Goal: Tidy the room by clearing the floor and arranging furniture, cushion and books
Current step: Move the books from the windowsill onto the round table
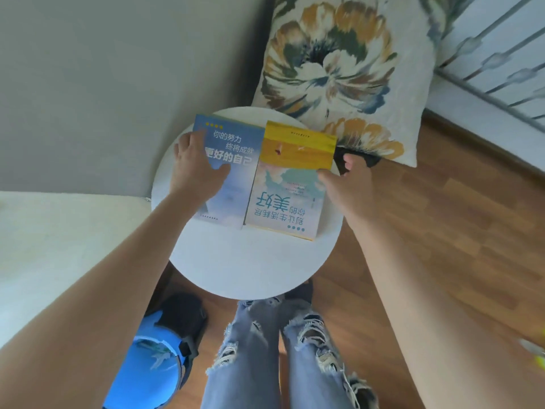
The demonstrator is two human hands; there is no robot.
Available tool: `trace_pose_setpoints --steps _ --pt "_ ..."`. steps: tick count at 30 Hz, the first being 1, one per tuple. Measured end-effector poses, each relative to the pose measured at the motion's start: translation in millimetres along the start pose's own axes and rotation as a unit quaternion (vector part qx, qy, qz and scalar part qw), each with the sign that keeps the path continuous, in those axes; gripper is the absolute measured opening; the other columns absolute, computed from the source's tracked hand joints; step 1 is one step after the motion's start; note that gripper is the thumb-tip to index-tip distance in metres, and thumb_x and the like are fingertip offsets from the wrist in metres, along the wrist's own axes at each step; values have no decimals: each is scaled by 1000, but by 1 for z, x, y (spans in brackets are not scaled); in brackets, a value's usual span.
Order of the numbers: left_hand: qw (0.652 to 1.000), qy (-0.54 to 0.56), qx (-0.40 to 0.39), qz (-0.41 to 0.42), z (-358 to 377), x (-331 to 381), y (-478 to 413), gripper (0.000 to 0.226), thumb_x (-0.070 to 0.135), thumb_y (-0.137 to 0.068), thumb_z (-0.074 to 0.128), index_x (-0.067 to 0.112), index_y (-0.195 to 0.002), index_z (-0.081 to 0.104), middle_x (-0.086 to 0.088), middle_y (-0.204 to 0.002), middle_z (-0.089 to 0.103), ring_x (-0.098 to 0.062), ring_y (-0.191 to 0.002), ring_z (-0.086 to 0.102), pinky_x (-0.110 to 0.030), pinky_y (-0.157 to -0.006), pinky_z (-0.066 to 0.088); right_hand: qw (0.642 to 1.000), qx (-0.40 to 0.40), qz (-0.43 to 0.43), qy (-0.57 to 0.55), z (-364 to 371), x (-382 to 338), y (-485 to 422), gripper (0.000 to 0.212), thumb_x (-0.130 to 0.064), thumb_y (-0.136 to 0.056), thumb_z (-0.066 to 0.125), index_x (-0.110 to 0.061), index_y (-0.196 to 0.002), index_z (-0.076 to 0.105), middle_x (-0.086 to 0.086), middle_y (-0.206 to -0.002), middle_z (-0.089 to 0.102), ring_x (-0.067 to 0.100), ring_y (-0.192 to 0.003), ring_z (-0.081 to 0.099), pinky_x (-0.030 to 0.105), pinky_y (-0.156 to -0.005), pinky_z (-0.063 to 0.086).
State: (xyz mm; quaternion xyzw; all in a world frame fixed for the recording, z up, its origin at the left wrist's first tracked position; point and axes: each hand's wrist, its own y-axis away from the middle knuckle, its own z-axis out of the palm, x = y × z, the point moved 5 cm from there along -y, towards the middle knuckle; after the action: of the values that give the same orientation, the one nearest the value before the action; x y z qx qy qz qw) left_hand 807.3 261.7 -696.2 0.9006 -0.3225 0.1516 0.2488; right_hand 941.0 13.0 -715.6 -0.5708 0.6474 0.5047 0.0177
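Far left we see a white padded surface [59, 231] under a grey wall [103, 84]. Low left, a blue and black bag [147, 373] sits on the wood floor [457, 216], just beside the round white table [250, 267]. Left hand [194, 163] lies flat on the blue book [236, 172], at its left side: fingers straight and spread toward the far corner, thumb out across the cover, nothing gripped. The blue book lies on the far left part of the table top, its far corner a little over the rim. Its right edge touches the yellow-banded book [292, 184], which lies flat beside it on the table with its title upside down to us. Right hand [348, 184] is at that book's right edge: thumb tip touches the edge just below the yellow band, fingers loosely curled just off the book. We cannot tell whether it has any real grip on it. A black object [370, 159] shows just beyond the right hand, partly hidden. The floral cushion [339, 63] stands upright behind the table, against the wall, its lower edge hidden by the table and book. Bottom centre, ripped jeans [259, 364]. Top right, a white railing [501, 63].
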Motion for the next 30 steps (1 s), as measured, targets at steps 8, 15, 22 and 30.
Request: trace_pose_setpoints --steps 8,15,22,30 --pt "995 17 2 95 -6 58 -73 58 25 -90 61 8 -141 38 -13 -140 40 -29 -130 35 -34 -107 26 994 98 -34 -40 -51 -38 -35 75 -36 -86 70 -12 -147 34 5 -145 43 18 -132 43 28 -103 38" --pt "996 -19 -8 83 19 84 -135 66 42 -88 62 5 -138 40 -16 -136 44 -31 -126 39 -40 -104 31 988 147 -4 -54 -98 -24 -88 86 -49 -79 72 -17 -149 32 1 -150 37 16 -134 40 30 -103 38" --pt "995 -56 -38 76 48 101 -177 80 47 -88 60 5 -147 25 -16 -149 30 -32 -137 26 -44 -111 26 988 130 59 -62 -125 -3 -160 110 -60 -72 73 -17 -155 15 3 -160 22 24 -142 33 39 -110 35" --pt "992 -71 -45 92 78 135 -199 93 59 -84 57 6 -149 16 -15 -153 20 -32 -142 15 -46 -115 19 983 86 109 -118 -147 14 -221 103 -70 -80 59 -14 -156 16 6 -159 27 27 -141 34 40 -108 30"
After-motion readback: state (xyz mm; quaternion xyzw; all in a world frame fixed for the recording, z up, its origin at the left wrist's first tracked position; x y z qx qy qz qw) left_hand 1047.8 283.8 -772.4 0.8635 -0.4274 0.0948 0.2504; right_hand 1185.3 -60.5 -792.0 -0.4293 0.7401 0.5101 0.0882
